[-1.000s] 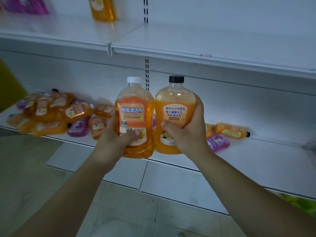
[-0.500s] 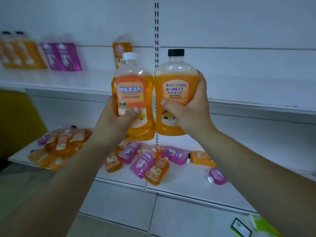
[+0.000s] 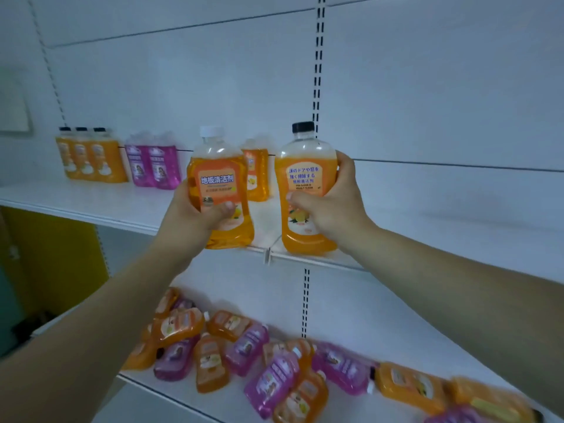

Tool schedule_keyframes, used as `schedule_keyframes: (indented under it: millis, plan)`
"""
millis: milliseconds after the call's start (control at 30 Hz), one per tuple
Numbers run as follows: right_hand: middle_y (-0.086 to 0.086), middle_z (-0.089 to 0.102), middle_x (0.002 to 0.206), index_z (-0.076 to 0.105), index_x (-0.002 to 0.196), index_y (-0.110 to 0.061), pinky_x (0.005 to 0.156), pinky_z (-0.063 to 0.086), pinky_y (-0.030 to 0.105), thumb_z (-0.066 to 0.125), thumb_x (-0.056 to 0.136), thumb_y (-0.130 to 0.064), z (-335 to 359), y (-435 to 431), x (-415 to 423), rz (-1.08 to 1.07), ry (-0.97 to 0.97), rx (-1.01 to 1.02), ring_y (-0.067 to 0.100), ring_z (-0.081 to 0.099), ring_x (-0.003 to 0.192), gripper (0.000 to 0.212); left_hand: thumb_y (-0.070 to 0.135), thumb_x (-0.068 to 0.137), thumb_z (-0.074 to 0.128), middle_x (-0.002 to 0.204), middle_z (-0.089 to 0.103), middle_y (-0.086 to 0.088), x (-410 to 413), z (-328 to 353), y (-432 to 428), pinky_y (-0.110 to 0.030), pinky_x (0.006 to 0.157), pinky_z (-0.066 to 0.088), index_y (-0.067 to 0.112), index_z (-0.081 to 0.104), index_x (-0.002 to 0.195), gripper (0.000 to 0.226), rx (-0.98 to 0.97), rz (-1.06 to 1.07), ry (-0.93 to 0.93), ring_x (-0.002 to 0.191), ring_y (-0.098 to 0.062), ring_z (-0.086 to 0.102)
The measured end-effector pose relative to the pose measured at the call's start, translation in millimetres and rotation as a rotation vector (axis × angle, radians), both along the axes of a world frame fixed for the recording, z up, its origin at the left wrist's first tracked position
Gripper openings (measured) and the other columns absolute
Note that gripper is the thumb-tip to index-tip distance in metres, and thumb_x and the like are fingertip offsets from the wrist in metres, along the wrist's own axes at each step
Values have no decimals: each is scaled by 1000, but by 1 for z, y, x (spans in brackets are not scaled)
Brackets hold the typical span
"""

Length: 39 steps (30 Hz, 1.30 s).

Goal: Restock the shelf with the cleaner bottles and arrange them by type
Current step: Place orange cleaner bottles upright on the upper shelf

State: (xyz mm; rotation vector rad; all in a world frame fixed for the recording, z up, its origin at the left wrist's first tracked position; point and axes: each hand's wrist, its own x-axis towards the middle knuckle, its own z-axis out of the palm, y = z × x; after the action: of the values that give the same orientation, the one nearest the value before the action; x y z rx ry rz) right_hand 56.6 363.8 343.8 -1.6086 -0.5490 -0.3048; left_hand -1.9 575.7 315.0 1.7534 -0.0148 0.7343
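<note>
Left hand [image 3: 195, 216] grips a white-capped orange bottle [image 3: 221, 181], right hand [image 3: 334, 206] a black-capped orange bottle [image 3: 305, 178], both upright at the upper shelf [image 3: 91, 203] edge; 3 black-capped bottles [image 3: 88, 157] stand far left.

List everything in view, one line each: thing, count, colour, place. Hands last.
upper white metal shelf: one, white, across the middle
lower white metal shelf: one, white, below it
white-capped orange cleaner bottle: one, orange, held upright at the upper shelf's front edge
black-capped orange cleaner bottle: one, orange, held upright to its right
standing black-capped bottles: three, orange, upper shelf, far left
standing purple bottles: two, purple, right of those three
standing orange bottle: one, orange, behind the white-capped one
lying bottles: many, orange and purple, piled on the lower shelf
yellow panel: one, yellow, left, under the upper shelf
left hand: grips the white-capped bottle
right hand: grips the black-capped bottle
</note>
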Motion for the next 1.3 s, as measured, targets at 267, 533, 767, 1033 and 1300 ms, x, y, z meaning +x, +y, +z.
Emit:
schedule_keyframes:
  millis: [267, 533, 767, 1033, 1300]
  plan:
    - [-15, 54, 102, 28, 137, -28, 60, 41, 11, 81, 71, -11, -2, 42, 52, -5, 48, -41, -3, 55, 86, 87, 25, 78, 75, 116, 66, 1, 45, -4, 65, -35, 90, 51, 21, 44, 134, 64, 0, 39, 62, 105, -16, 64]
    - [-20, 54, 95, 20, 139, -29, 59, 45, 12, 80, 77, -18, -8, 101, 69, -40, 101, -133, -5, 55, 83, 87, 44, 73, 74, 122, 62, 6, 87, 2, 125, -47, 100, 45, 30, 36, 138, 77, 143, -113, 225, 112, -18, 60]
    - [-22, 53, 94, 19, 141, -22, 51, 43, 7, 76, 81, -15, -10, 130, 68, -141, 125, -161, -9, 54, 75, 83, 59, 67, 75, 121, 64, 9, 115, -1, 169, -48, 101, 46, 31, 42, 135, 80, 221, -199, 229, 113, -16, 60]
    - [-20, 55, 98, 25, 138, -24, 48, 44, 5, 72, 84, -15, -15, 139, 58, -239, 133, -91, -7, 57, 77, 72, 20, 79, 77, 113, 55, 9, 131, 11, 169, -31, 86, 43, 26, 22, 143, 84, 271, -190, 185, 104, -15, 55]
    - [-20, 57, 99, 29, 128, -30, 47, 44, 5, 70, 85, -13, -23, 129, 41, -238, 103, -78, -20, 58, 67, 61, 27, 82, 74, 122, 56, 0, 164, 20, 164, -36, 90, 46, 17, 23, 139, 78, 413, -83, 251, 112, -24, 56]
